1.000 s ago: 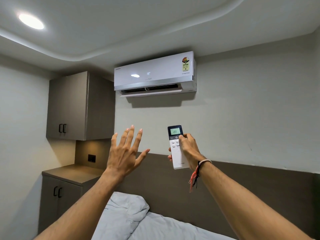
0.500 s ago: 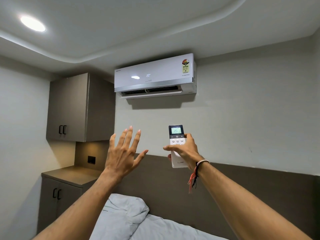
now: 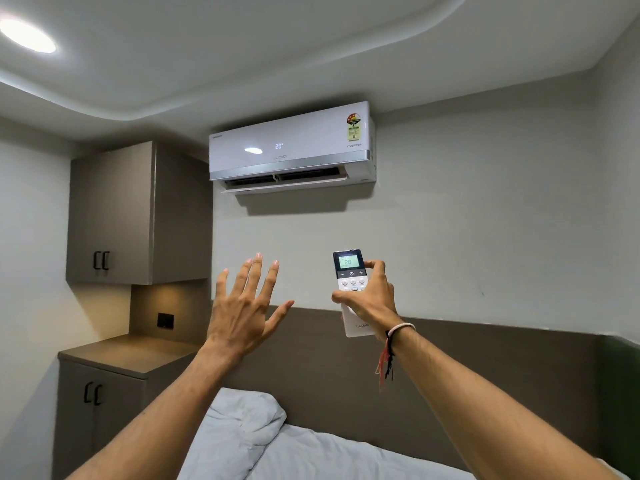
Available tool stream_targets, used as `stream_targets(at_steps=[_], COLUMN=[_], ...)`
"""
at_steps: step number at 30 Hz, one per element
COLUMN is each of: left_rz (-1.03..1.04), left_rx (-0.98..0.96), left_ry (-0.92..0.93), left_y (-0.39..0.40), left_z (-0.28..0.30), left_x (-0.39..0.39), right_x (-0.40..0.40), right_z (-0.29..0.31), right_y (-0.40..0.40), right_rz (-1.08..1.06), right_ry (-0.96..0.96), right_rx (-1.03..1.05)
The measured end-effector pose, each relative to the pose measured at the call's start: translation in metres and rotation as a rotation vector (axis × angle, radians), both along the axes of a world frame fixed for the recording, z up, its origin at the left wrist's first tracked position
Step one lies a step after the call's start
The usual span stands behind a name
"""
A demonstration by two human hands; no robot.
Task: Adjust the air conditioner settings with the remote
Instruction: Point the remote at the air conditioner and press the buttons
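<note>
A white wall air conditioner (image 3: pixel 294 147) hangs high on the far wall, its flap open and its front display reading 20. My right hand (image 3: pixel 370 299) grips a white remote (image 3: pixel 349 271) upright below the unit, pointing at it. The remote's screen also reads 20, and my thumb lies across its lower buttons. My left hand (image 3: pixel 242 306) is raised to the left of the remote, palm forward, fingers spread, holding nothing.
A grey wall cupboard (image 3: pixel 138 213) hangs at the left above a low cabinet (image 3: pixel 114 393) with a counter top. A bed with a white pillow (image 3: pixel 239 431) lies below my arms against a dark headboard panel (image 3: pixel 485 368).
The air conditioner's display went from 19 to 20. My right thumb slid down from the upper buttons to the lower ones. The left hand barely moved.
</note>
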State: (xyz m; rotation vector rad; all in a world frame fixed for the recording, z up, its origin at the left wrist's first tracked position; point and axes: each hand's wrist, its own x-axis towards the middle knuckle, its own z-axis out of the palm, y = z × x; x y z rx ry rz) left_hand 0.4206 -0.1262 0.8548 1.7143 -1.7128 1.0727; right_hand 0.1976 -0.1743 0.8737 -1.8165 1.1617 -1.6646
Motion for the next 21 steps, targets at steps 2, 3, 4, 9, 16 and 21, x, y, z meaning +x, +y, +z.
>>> stream_targets(at_steps=[2,3,4,9,16,21], left_rz=[-0.021,-0.034,-0.042,-0.106,-0.242,-0.334], left_rx=[0.011,0.014,0.018,0.033,0.084,0.169], left_ry=[-0.006,-0.009,-0.009,-0.021,-0.022,0.001], left_y=[-0.005,-0.008,-0.01,-0.028,-0.059,-0.081], left_z=[-0.004,-0.006,-0.008,-0.023,-0.061,-0.114], left_x=[-0.012,-0.019,-0.023,-0.064,-0.138,-0.199], right_x=[-0.013,-0.02,-0.026,-0.069,-0.146,-0.205], right_z=[-0.003,-0.006,-0.007,-0.022,-0.06,-0.11], right_y=[0.0,0.0,0.001,0.0,-0.003,-0.003], right_rz=[-0.034,-0.055,-0.077,-0.221,-0.396,-0.503], right_ry=[0.002,0.004,0.007,0.015,0.033,0.077], right_rx=[0.004,0.009,0.011,0.019,0.094,0.199])
